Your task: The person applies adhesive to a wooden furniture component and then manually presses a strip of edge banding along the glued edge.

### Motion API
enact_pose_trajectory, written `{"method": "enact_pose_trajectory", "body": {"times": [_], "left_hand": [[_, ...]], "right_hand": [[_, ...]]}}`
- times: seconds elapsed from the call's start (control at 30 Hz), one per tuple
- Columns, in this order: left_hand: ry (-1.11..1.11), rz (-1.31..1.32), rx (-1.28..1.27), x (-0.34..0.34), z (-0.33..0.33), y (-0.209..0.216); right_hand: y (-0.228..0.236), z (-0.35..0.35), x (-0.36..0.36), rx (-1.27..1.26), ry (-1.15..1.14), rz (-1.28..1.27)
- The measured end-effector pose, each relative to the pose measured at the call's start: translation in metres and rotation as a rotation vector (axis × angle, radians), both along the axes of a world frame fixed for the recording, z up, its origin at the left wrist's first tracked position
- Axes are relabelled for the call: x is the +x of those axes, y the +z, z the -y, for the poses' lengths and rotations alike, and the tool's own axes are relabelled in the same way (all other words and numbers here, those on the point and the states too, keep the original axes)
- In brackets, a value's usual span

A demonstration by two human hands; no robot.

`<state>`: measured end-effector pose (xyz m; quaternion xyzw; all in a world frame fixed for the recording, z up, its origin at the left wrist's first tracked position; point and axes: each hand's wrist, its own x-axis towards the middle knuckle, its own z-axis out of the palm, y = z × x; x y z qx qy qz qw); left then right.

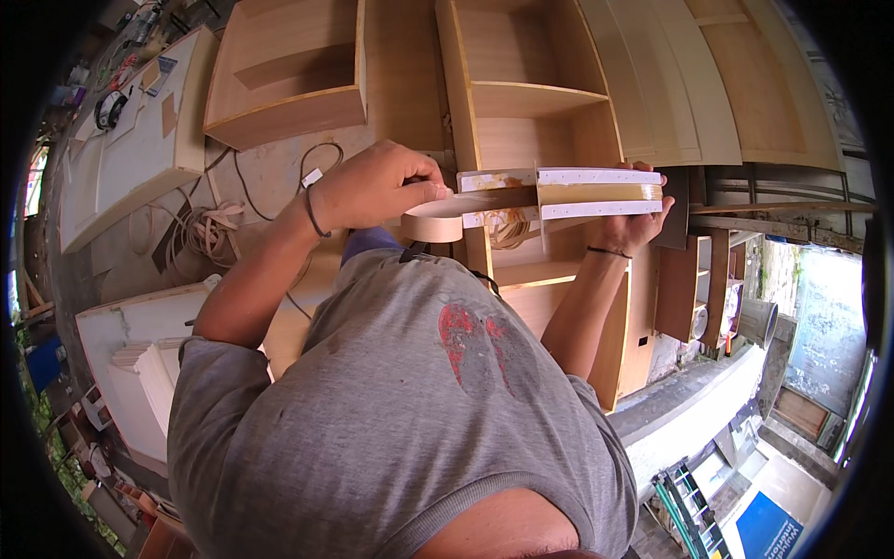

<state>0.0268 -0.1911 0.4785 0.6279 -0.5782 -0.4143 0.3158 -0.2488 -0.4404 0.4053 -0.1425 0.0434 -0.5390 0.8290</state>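
My left hand [384,183] is closed, thumb and fingers pinched at the near end of a long white trough. A pale wood-coloured roll of edge banding [434,228] hangs just below those fingertips, its strip apparently running into the trough. My right hand [635,225] wraps around the far right end of the white trough [596,211] and supports it from beneath. Yellowish glue [596,194] lies between the trough's two side walls, and a thin upright plate [538,205] crosses its middle. What exactly the left fingertips grip is partly hidden.
An open wooden cabinet [542,93] with shelves lies beyond the trough. Another wooden box unit [289,112] stands at the far left, beside a white worktop [140,158]. Loose strip coils [209,231] and dark cables lie left of me. A ladder [689,512] is at lower right.
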Motion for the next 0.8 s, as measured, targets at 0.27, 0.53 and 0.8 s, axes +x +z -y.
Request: {"method": "enact_pose_trajectory", "body": {"times": [0.27,0.53,0.8], "left_hand": [[-0.039,0.040,-0.138,0.000,-0.013,0.029],[0.435,-0.158,-0.041,0.063,-0.058,0.019],[-0.064,0.657,1.118,0.124,-0.083,-0.162]], "right_hand": [[-0.010,0.003,-0.003,-0.032,0.038,0.048],[-0.008,0.003,-0.036,-0.083,0.026,0.025],[-0.006,0.004,-0.030,-0.044,0.047,0.114]]}}
